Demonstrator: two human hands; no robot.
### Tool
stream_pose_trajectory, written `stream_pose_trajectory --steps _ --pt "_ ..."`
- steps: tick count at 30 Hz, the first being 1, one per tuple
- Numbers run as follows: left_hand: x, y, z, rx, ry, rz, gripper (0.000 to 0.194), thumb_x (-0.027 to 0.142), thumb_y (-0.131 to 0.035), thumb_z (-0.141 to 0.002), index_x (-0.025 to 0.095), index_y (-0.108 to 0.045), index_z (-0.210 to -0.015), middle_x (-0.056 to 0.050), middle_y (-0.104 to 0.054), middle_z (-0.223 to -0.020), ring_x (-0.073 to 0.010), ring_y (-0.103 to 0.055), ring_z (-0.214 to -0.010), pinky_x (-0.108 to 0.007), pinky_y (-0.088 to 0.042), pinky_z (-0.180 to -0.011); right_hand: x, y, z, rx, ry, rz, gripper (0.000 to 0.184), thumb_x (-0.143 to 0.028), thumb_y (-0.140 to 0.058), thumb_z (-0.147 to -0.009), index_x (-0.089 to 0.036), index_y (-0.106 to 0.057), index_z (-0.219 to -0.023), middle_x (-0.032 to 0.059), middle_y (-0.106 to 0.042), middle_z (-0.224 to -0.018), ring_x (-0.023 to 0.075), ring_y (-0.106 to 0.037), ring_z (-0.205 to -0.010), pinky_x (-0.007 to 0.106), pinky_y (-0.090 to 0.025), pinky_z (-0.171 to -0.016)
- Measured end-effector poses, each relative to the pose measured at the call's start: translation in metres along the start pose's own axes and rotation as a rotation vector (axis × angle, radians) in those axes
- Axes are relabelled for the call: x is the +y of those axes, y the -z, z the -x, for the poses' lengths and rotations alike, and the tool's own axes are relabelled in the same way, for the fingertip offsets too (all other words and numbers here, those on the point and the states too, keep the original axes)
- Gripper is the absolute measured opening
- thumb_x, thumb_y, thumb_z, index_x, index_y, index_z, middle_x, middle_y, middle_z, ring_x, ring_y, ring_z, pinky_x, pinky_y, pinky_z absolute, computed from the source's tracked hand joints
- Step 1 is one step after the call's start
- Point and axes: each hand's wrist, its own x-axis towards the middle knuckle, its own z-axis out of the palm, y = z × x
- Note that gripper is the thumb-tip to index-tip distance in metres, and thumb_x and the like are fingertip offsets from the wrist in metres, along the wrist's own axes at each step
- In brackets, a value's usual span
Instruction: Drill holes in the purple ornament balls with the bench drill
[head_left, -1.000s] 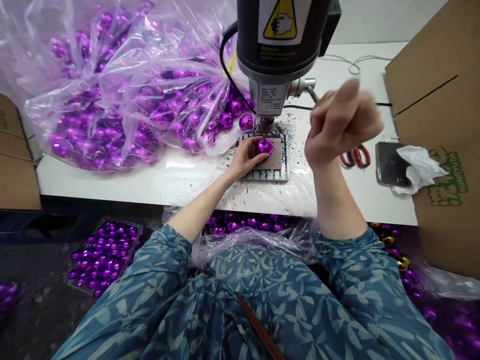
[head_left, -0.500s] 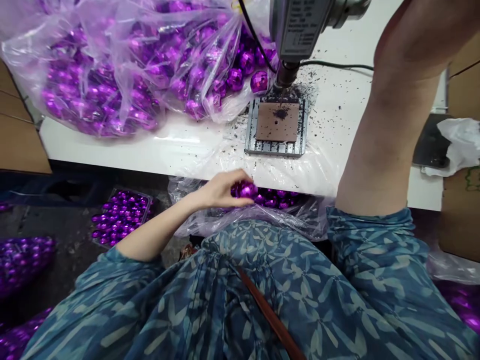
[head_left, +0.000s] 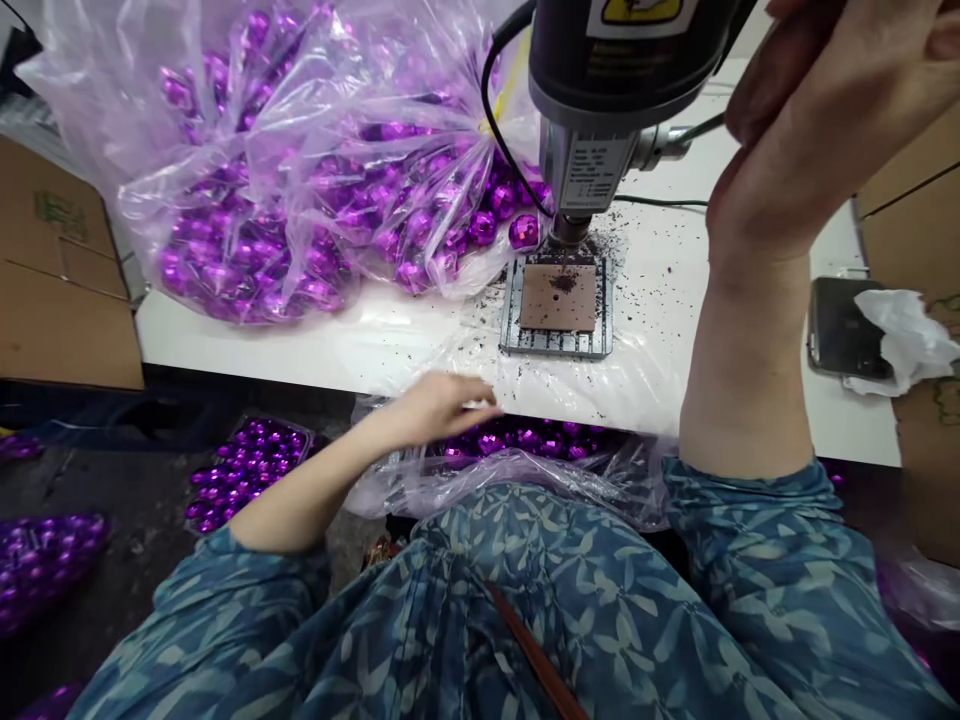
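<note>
My left hand (head_left: 450, 405) is at the table's front edge, slightly blurred, its fingers apart and no ball visible in them. Right below it, shiny purple faceted balls (head_left: 529, 440) lie in a clear plastic bag (head_left: 480, 480) between the table and my lap. My right hand (head_left: 832, 130) is raised at the upper right beside a drill press (head_left: 600, 130). Its fingers curl around the lever (head_left: 703, 128) coming from the machine's side; part of the grip is out of frame. Under the drill head, a brown board (head_left: 559, 300) with a small hole rests on the slotted metal base (head_left: 555, 345).
A big clear bag (head_left: 255, 250) of purple balls covers the table's left. Dark shavings are scattered around the base. A phone (head_left: 844, 325) and crumpled tissue (head_left: 911, 335) lie at right. Cardboard boxes (head_left: 60, 260) flank the table. A tray of balls (head_left: 251, 465) sits lower left.
The purple ball that was in my left hand is no longer seen there, and the fingers have loosened. The view has tilted up, showing more of the drill press and my right hand.
</note>
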Motion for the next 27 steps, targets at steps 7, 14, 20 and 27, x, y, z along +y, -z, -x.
stream_pose_trajectory --steps 7,14,20,27 --pt "-0.088 0.07 -0.171 0.682 0.078 0.092 0.035 0.018 -0.059 -0.102 0.019 -0.068 -0.135 -0.011 -0.076 -0.127 -0.0257 -0.068 -0.125 -0.047 -0.056 -0.111 -0.003 0.001 0.009 -0.108 0.306 0.21 0.058 -0.073 -0.061 -0.058 -0.015 -0.059 -0.057 -0.0052 -0.051 -0.049 -0.0018 -0.042 -0.041 0.017 -0.025 -0.047" --pt "-0.128 0.056 -0.224 0.703 0.085 0.281 0.055 0.011 -0.084 -0.079 0.017 -0.068 -0.131 -0.014 -0.069 -0.137 -0.0327 -0.063 -0.135 -0.051 -0.05 -0.12 -0.005 -0.002 0.011 -0.09 0.322 0.198 0.063 -0.077 -0.059 -0.058 -0.014 -0.053 -0.056 -0.0056 -0.046 -0.045 -0.0043 -0.038 -0.039 0.015 -0.025 -0.045" --pt "-0.102 0.052 -0.15 0.757 -0.033 0.586 0.061 0.037 -0.088 -0.084 0.026 -0.063 -0.138 -0.012 -0.071 -0.133 -0.0267 -0.07 -0.125 -0.045 -0.062 -0.104 -0.001 -0.002 0.011 -0.077 0.324 0.156 0.067 -0.077 -0.061 -0.058 -0.012 -0.05 -0.051 -0.0042 -0.044 -0.044 -0.0054 -0.038 -0.04 0.012 -0.024 -0.046" --pt "-0.073 0.033 -0.11 0.571 0.014 0.791 0.053 0.058 -0.057 -0.106 0.036 -0.053 -0.154 -0.011 -0.072 -0.138 -0.0238 -0.075 -0.119 -0.043 -0.068 -0.092 -0.001 -0.004 0.01 -0.079 0.313 0.142 0.061 -0.073 -0.064 -0.057 -0.013 -0.057 -0.057 -0.0046 -0.047 -0.046 -0.0035 -0.039 -0.039 0.013 -0.022 -0.043"
